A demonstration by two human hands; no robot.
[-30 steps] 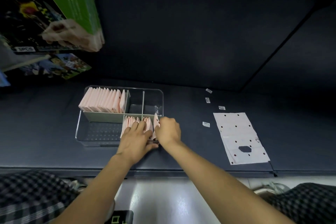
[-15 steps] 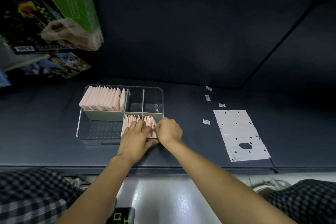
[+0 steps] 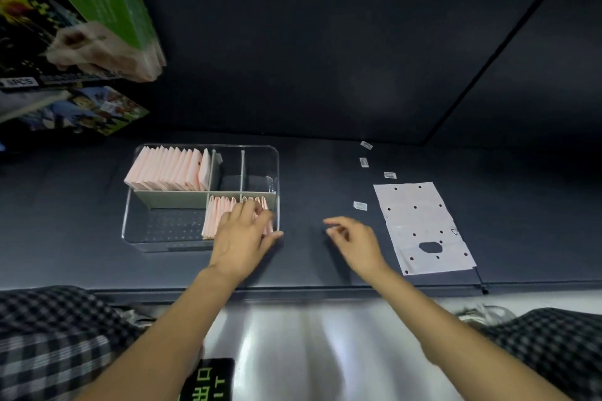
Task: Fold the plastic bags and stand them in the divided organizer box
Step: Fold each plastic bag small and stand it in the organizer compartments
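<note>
Two hands: left hand [image 3: 242, 239] on folded bags [image 3: 221, 213] (box's near-right edge).

Head camera looks steeply down, close above the dark table [image 3: 325, 264].

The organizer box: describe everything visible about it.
The organizer box is clear plastic with rounded corners, lying flat on the dark surface. Grey dividers split it into compartments. Folded pink bags stand in the far left one, more in the near right; the near left holds none. The left hand rests on the near bags.
</note>
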